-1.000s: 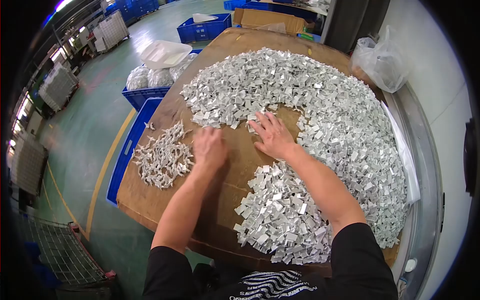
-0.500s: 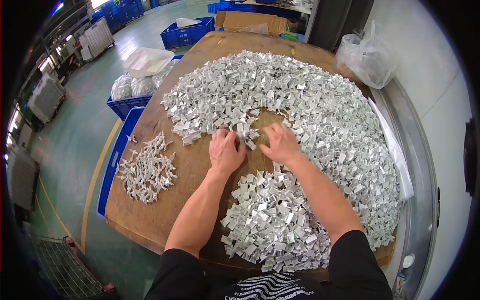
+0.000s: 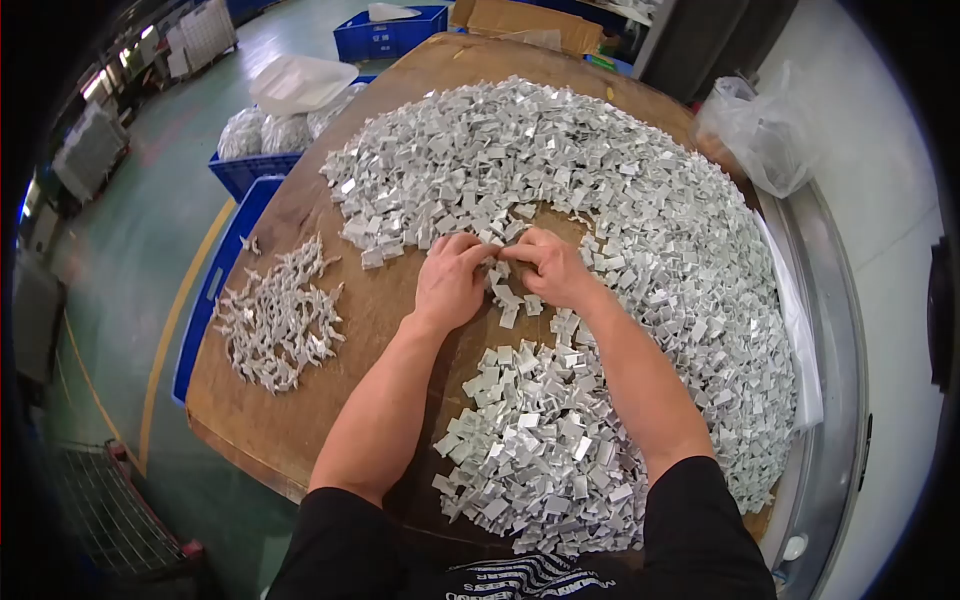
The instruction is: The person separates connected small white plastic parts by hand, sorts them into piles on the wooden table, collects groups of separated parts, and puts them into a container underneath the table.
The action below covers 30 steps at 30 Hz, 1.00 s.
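Note:
My left hand (image 3: 450, 280) and my right hand (image 3: 552, 270) meet at the fingertips over the wooden table, at the inner edge of a big pile of small flat silver metal pieces (image 3: 470, 150). The fingers of both hands are bent and drawn together; whatever is between them is too small or hidden to make out. Several loose silver pieces (image 3: 510, 305) lie just under and between the hands. A second pile of the same silver pieces (image 3: 545, 450) lies nearer my body, between my forearms. My right forearm passes over its edge.
At the left of the table (image 3: 370, 350) is a heap of thin, branching grey pieces (image 3: 280, 315). Blue crates (image 3: 255, 175) stand beyond the left edge, one with filled bags and a white plastic tub (image 3: 300, 82). A clear plastic bag (image 3: 765, 135) sits by the wall.
My hands were apart, with a gap between them; the right has moved left until the fingertips meet. More loose pieces lie below the hands. The view has shifted slightly.

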Motion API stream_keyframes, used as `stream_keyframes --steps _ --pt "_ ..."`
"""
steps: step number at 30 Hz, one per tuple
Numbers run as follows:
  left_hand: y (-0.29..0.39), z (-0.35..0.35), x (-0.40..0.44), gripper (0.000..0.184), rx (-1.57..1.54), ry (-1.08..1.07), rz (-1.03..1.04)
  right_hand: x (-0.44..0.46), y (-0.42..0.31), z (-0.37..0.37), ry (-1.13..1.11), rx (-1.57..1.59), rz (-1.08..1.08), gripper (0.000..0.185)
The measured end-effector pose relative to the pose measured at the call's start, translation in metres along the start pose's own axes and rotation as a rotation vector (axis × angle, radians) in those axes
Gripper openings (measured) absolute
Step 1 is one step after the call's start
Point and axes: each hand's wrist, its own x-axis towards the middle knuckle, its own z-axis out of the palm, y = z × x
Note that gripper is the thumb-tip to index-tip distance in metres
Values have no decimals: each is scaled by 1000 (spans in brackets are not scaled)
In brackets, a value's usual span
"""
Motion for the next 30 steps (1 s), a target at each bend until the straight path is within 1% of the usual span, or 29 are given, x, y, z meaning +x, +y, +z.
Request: stream_keyframes --steps 1,2,3,4,5,7,8,10,11,13,14,17,18,21,22,25,26,28,29,30 --pt "0 -2 0 29 66 -32 55 0 0 1 -4 65 -11 32" --pt "0 -4 -1 25 39 -114 -15 0 1 -1 -7 127 -22 32" --pt "-1 -3 -2 22 41 -121 -44 1 -2 -3 -8 190 -29 31" --pt "-2 -2 -3 20 44 -130 -70 0 -5 -7 -35 263 55 27" --pt "-4 -1 -3 18 48 -139 -91 1 -8 -11 -48 261 71 26" --pt "-2 -1 -3 14 79 -41 -158 -3 -14 -14 -74 267 118 23" --pt "-1 0 -3 12 94 6 -189 -5 -9 -12 -88 245 74 21" --pt "-1 2 -4 12 80 37 -146 -4 -1 -11 -106 194 -20 20" --pt "-1 1 -3 12 77 58 -122 -4 2 -11 -108 233 58 18" --pt "-3 -1 -2 14 51 -13 -47 -3 -9 -17 -108 315 210 14" --pt "-4 -2 -2 14 38 -49 -11 -4 -8 -13 -70 330 180 13" --pt "-6 -5 -1 19 -164 -332 83 -3 -9 -12 -14 277 165 11" --pt "-5 -7 -1 24 -239 -266 53 -2 -5 -10 -39 154 246 21" --pt "9 -5 2 25 -136 -61 -11 0 9 4 335 -227 67 36" --pt "8 -1 -1 23 11 -84 53 0 10 3 293 -256 55 47" --pt "10 0 -1 19 45 -139 -60 10 14 12 219 -400 -73 49" --pt "9 1 -1 18 86 -102 -110 11 14 12 211 -346 -89 43" --pt "6 1 -2 16 168 -31 -213 11 14 8 185 -239 -63 37" --pt "5 1 -3 15 195 0 -221 10 14 6 171 -186 -49 35" --pt "7 -2 -1 14 222 31 -228 10 9 3 168 -132 -25 28"
